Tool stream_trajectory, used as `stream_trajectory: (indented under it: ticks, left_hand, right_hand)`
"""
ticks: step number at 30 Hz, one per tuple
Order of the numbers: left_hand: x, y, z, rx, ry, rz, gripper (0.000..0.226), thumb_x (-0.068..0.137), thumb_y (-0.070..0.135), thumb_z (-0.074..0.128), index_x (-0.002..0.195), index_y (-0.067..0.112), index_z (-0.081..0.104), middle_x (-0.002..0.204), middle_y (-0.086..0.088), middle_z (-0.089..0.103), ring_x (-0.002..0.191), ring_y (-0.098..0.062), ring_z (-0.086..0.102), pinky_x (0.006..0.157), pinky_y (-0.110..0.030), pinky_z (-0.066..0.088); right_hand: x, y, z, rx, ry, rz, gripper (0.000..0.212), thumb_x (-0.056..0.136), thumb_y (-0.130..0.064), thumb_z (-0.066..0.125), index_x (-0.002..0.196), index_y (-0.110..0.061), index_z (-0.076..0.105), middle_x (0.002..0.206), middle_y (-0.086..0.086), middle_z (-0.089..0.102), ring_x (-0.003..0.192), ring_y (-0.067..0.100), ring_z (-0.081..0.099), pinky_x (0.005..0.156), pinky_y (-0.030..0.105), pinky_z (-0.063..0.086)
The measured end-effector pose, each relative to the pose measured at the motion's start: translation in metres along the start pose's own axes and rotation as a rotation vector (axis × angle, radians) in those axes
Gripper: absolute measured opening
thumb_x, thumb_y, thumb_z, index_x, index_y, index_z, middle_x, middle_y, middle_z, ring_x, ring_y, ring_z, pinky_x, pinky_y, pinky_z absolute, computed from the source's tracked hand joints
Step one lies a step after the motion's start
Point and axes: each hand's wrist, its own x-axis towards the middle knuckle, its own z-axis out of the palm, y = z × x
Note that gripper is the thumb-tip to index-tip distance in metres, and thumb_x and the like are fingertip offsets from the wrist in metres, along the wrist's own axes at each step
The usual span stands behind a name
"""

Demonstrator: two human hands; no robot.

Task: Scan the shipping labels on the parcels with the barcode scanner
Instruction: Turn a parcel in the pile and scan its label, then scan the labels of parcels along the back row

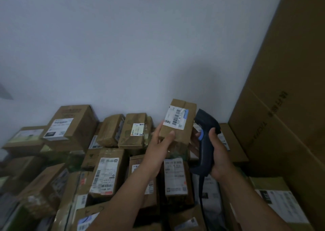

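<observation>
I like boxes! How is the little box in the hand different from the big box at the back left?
The held parcel is small and slim; the big box is bulkier. The held parcel is lifted in the left hand, beside the barcode scanner; the big box rests on the pile. Both are brown cardboard with white labels.

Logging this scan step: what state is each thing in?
Parcel: held above the pile, label towards camera.
Label: on the parcel, barcodes showing.
Scanner: upright beside the parcel, cable hanging.
Left hand: holds the parcel.
Right hand: grips the scanner.
Pile: boxes stacked, many labels up.
</observation>
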Motion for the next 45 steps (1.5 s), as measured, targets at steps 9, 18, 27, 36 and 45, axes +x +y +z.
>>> stream_trajectory:
  ticks: [9, 18, 27, 36, 45]
  left_hand:
    - [-0.006, 0.01, -0.029, 0.15, -0.041, -0.145, 0.06, 0.082, 0.011, 0.074, 0.133, 0.036, 0.054, 0.118, 0.0, 0.069, 0.101, -0.019, 0.07, 0.072, -0.026, 0.056]
    - [0.008, 0.027, -0.092, 0.43, 0.012, -0.142, 0.085, 0.07, 0.009, 0.085, 0.143, 0.033, 0.046, 0.124, -0.001, 0.064, 0.092, -0.016, 0.073, 0.075, -0.027, 0.057]
    - [0.009, 0.029, -0.1, 0.517, -0.023, -0.136, 0.083, 0.075, 0.003, 0.081, 0.144, 0.031, 0.045, 0.115, 0.005, 0.059, 0.093, -0.007, 0.064, 0.061, -0.012, 0.051]
    - [0.025, 0.016, -0.093, 0.491, 0.008, -0.138, 0.079, 0.073, 0.022, 0.085, 0.14, 0.038, 0.046, 0.124, 0.004, 0.062, 0.102, -0.011, 0.067, 0.074, -0.018, 0.054]
    - [0.062, -0.022, -0.029, 0.221, 0.126, -0.267, 0.046, 0.083, 0.054, 0.07, 0.118, 0.024, 0.062, 0.109, -0.005, 0.072, 0.1, -0.027, 0.069, 0.091, -0.05, 0.056]
  right_hand:
    - [-0.021, -0.022, 0.002, -0.399, 0.024, -0.106, 0.048, 0.078, -0.047, 0.066, 0.103, -0.007, 0.067, 0.091, 0.012, 0.075, 0.081, 0.03, 0.072, 0.073, 0.038, 0.057]
    - [-0.039, -0.036, 0.004, -1.007, -0.1, -0.252, 0.017, 0.091, -0.032, 0.068, 0.084, -0.019, 0.059, 0.063, 0.005, 0.063, 0.045, 0.017, 0.054, 0.046, 0.03, 0.047]
    - [-0.041, -0.038, 0.012, -1.158, -0.164, -0.219, 0.019, 0.091, -0.037, 0.066, 0.087, -0.021, 0.058, 0.077, 0.025, 0.068, 0.049, 0.021, 0.058, 0.048, 0.03, 0.052]
    - [-0.029, -0.037, -0.001, -1.019, -0.134, -0.223, 0.02, 0.093, -0.031, 0.066, 0.083, -0.014, 0.059, 0.062, 0.01, 0.064, 0.043, 0.019, 0.054, 0.043, 0.027, 0.046]
    - [-0.001, -0.042, -0.035, -0.753, 0.078, -0.222, 0.036, 0.094, -0.034, 0.062, 0.078, -0.002, 0.056, 0.052, 0.004, 0.058, 0.038, 0.017, 0.051, 0.042, 0.029, 0.043]
